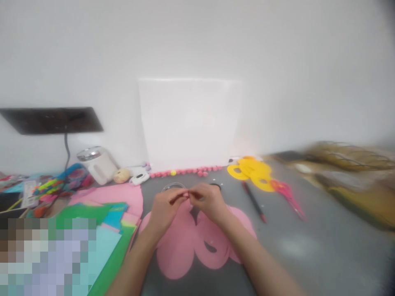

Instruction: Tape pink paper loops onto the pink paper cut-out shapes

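Observation:
My left hand and my right hand meet fingertip to fingertip over the table. Both are closed in a pinch on a small pink piece, mostly covered by the fingers; its exact kind is not clear. Below them lie pink petal-shaped paper cutouts, one with a teardrop hole, partly hidden by my hands and forearms. Just behind my left hand rests a clear ring, perhaps a tape roll. A row of small pink pieces with one yellow among them runs along the wall behind.
Yellow cutouts, pink scissors and a dark pen lie to the right. Coloured sheets are stacked at left, near a white mug. A white board is against the wall. Brownish packages sit far right.

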Demonstrator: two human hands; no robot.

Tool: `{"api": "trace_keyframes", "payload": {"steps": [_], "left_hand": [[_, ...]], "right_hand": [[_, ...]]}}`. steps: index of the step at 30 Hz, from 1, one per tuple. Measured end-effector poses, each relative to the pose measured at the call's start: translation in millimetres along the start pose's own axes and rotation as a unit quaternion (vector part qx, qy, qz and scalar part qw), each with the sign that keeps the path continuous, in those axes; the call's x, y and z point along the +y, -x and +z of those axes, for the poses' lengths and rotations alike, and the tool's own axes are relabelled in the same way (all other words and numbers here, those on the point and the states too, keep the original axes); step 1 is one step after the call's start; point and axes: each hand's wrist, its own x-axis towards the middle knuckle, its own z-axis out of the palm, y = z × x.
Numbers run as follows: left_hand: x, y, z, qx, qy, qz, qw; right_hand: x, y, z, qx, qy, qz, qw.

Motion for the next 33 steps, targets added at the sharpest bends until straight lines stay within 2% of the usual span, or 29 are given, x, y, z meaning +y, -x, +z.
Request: {"api": "trace_keyframes", "payload": {"steps": [4,7,12,20,28,33], "left_hand": [[-0.5,0.3,1.3,0.011,-0.014,0.001,1.0],[-1.4,0.3,0.6,0.006,-0.026,0.002,1.0],[-4.0,0.1,-0.9,-0.007,-0.017,0.012,1.0],[-6.2,-0.1,-3.3,-0.021,0.019,0.028,0.999],[-0.5,-0.4,-0.9,-0.011,0.026,-0.001,1.0],[0.1,-0.5,1.2,-0.001,0.035,-0.008,0.999]], "right_hand": [[-0.2,0.7,2.6,0.02,0.039,-0.027,0.999],[0.7,-0.4,4.3,0.029,0.014,-0.02,0.999],[2.1,-3.2,0.9,0.008,-0.05,0.023,0.998],[-0.8,-4.8,-6.6,-0.046,-0.076,0.08,0.993],[5.1,1.2,5.5,0.004,-0.003,0.008,1.0],[5.8,1.7,7.0,0.008,0.007,0.004,1.0]]}}
